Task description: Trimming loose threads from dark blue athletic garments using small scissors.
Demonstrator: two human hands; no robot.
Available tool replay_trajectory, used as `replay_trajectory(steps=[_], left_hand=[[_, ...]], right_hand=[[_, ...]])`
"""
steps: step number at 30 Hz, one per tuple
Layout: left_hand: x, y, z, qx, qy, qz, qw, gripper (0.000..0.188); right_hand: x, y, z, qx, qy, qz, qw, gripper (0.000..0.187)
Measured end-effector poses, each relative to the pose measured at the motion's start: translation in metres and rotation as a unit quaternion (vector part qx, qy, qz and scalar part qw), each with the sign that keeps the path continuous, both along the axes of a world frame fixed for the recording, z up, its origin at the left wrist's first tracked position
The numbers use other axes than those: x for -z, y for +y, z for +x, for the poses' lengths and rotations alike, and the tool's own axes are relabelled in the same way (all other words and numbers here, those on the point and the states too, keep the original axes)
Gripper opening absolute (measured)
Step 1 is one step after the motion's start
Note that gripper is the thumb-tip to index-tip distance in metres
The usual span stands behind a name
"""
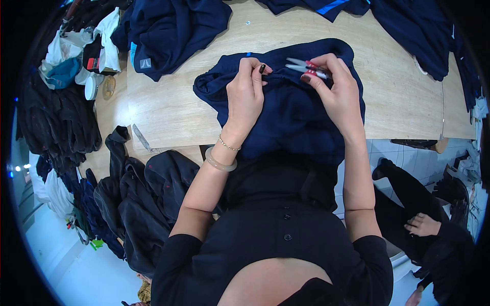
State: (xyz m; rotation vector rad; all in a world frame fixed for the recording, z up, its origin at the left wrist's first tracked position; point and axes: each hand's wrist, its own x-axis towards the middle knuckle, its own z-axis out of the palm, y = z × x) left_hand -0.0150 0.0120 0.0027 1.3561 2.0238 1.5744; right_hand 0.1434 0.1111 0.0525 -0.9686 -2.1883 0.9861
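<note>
The left hand [246, 94] is pinching, on what I cannot tell, over the navy garment [301, 112] lying upper centre on the tabletop [168, 107]; the right hand [339, 94] is gripping red-handled snips [305, 69].

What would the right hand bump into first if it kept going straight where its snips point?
Probably the left hand: the snips in the right hand point roughly toward it. Depth is unclear, so they might brush the navy cloth first.
</note>
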Motion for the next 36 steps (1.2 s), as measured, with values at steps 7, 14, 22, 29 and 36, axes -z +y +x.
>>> replay_trajectory(steps=[7,14,22,29,36], left_hand=[[-0.002,0.002,0.002,-0.001,0.01,-0.024,1.0,0.006],[0.001,0.002,0.002,-0.002,0.018,-0.01,1.0,0.006],[0.002,0.002,0.002,-0.002,0.015,-0.012,1.0,0.006],[0.0,0.001,0.004,-0.007,0.022,0.002,1.0,0.006],[-0.023,-0.026,0.004,0.0,-0.071,0.104,0.992,0.006]], right_hand=[[0.004,-0.005,-0.015,-0.052,-0.065,0.122,0.989,0.014],[0.006,-0.003,-0.02,-0.064,-0.078,0.14,0.985,0.014],[0.005,-0.003,-0.021,-0.065,-0.085,0.121,0.987,0.013],[0.007,-0.005,-0.024,-0.071,-0.075,0.117,0.988,0.012],[0.025,0.01,-0.001,0.006,0.151,-0.246,0.957,0.011]])
